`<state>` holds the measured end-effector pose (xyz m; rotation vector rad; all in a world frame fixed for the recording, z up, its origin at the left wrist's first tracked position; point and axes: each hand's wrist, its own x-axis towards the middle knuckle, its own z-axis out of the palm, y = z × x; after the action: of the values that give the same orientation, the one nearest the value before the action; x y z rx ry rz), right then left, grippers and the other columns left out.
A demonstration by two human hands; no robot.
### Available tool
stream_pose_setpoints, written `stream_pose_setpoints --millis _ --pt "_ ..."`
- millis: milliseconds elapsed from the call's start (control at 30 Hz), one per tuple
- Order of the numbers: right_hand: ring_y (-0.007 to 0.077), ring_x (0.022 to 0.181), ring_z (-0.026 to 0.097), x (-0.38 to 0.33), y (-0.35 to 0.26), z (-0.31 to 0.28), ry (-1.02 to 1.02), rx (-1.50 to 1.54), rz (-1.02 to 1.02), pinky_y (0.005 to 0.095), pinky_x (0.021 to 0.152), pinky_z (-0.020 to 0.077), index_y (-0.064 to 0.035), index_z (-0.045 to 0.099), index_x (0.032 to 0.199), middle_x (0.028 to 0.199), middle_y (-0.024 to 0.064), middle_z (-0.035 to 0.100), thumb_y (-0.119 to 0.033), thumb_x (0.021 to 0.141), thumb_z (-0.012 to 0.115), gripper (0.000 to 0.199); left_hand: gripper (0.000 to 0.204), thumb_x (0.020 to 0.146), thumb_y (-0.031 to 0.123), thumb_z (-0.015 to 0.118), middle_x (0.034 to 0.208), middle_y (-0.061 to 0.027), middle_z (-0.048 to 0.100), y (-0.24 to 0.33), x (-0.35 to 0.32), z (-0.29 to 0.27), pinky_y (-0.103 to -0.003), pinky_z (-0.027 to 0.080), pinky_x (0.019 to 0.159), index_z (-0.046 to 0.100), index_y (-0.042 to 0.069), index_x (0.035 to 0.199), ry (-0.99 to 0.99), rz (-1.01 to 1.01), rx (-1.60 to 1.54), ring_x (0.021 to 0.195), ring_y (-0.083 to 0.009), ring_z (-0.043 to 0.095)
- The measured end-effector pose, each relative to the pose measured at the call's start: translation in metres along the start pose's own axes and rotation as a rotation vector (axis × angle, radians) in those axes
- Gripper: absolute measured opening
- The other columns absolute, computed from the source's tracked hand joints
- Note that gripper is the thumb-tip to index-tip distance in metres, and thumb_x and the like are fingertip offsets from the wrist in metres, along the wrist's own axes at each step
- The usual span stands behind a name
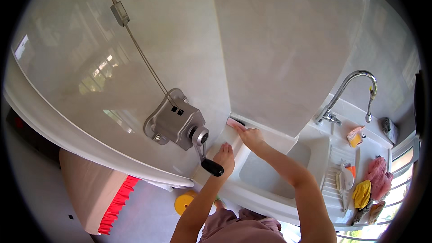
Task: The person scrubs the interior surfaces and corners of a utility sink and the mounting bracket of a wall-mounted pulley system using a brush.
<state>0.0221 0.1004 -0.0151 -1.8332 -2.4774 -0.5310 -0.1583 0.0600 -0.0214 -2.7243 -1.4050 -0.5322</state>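
My right hand (252, 139) reaches into the far left corner of the white sink unit (262, 130). Its fingers rest on a small flat pink piece (234, 123) with a dark edge, pressed near the foot of the wall; whether it is a cloth or a pad I cannot make out. My left hand (224, 156) lies on the white ledge left of the basin, fingers extended, with nothing seen in it. Just left of that hand, a grey metal wall winch (180, 123) sticks out, its black crank knob (212, 167) overlapping my left wrist in view.
A chrome tap (346, 87) rises behind the basin (279, 166). On the ribbed drainboard at right lie a white brush (345, 177), a yellow cloth (362, 194), a pink cloth (379, 175) and an orange packet (355, 137). A yellow stool (183, 201) stands below left.
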Motion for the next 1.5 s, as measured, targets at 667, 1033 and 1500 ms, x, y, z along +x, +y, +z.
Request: stream_pose_setpoints --millis 667,1033,1500 --pt "0.0166 0.053 0.064 -0.016 0.026 -0.052 -0.011 0.055 0.146 0.0304 0.044 0.0500 -0.0119 0.024 0.146 0.065 0.0038 0.065 -0.023 0.086 0.055 0.068 0.047 0.075 0.006 0.059 0.124 -0.0212 0.051 -0.007 0.000 0.000 -0.038 0.043 0.096 0.049 -0.008 0.118 -0.054 -0.003 -0.037 0.117 -0.0341 0.049" --pt "0.0189 0.054 0.065 -0.038 0.048 -0.045 -0.068 -0.001 0.057 0.0302 0.048 0.0518 -0.0042 0.016 0.146 0.069 0.0029 0.067 -0.013 0.079 0.059 0.080 0.046 0.073 0.007 0.060 0.120 -0.0199 0.052 -0.003 -0.004 0.003 -0.036 0.043 0.097 0.051 -0.008 0.116 -0.009 -0.032 -0.008 0.117 -0.0318 0.049" --pt "0.0114 0.042 0.057 -0.030 0.043 -0.015 0.140 -0.009 0.060 0.0272 0.036 0.0434 -0.0097 0.017 0.148 0.061 -0.0018 0.063 -0.017 0.081 0.058 0.079 0.050 0.074 0.006 0.061 0.127 -0.0192 0.050 -0.013 -0.001 -0.005 -0.036 0.042 0.098 0.050 -0.006 0.120 -0.057 0.025 -0.055 0.120 -0.0314 0.048"
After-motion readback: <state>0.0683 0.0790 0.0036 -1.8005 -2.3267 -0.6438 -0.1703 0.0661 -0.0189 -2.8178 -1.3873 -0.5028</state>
